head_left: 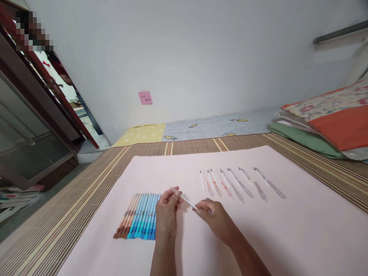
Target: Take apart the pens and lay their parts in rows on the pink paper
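Note:
A thin white pen refill slants between my two hands, above the pink sheet. My left hand pinches it near its upper left end. The fingers of my right hand are closed at its lower right end, whose tip they hide. Beside my left hand lies a neat row of pens, brown ones at the left and blue ones at the right, partly covered by that hand. Beyond my right hand, several white refills with dark tips lie spread out, with clear narrow sleeves among them.
The pink sheet covers much of a striped mat. Folded bedding is piled at the right, and a patterned cloth runs along the wall. A pink note sticks there. A person stands by the doorway at the left.

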`<state>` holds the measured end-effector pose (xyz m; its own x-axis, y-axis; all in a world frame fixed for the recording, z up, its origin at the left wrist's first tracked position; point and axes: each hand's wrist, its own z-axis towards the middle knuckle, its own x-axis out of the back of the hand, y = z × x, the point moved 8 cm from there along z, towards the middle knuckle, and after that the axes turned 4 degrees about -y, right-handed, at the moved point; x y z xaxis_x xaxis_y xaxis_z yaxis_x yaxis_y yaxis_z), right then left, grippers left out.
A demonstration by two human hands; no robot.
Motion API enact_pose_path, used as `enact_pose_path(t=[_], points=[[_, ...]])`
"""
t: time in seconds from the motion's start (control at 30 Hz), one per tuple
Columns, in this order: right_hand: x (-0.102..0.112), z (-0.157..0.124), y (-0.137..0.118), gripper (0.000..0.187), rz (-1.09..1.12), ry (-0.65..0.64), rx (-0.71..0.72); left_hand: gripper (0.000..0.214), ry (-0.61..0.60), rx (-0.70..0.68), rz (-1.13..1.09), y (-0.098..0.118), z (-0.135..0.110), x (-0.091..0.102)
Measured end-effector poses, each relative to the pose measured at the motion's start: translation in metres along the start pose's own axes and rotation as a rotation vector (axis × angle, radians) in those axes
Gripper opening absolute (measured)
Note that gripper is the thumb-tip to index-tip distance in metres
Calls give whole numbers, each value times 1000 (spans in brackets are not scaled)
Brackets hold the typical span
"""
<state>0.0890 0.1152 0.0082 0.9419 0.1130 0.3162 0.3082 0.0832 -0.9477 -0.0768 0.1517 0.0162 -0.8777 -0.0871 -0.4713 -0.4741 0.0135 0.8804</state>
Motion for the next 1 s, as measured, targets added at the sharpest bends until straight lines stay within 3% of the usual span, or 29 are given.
enact_pose_path(t=[0.23, 1.0], points=[[0, -1, -2, 24, -12, 44, -22, 33, -58, 0, 25, 0, -2, -6], [0, 0, 12, 26, -14, 0, -39, 35, 90, -81, -119, 20, 0, 17]])
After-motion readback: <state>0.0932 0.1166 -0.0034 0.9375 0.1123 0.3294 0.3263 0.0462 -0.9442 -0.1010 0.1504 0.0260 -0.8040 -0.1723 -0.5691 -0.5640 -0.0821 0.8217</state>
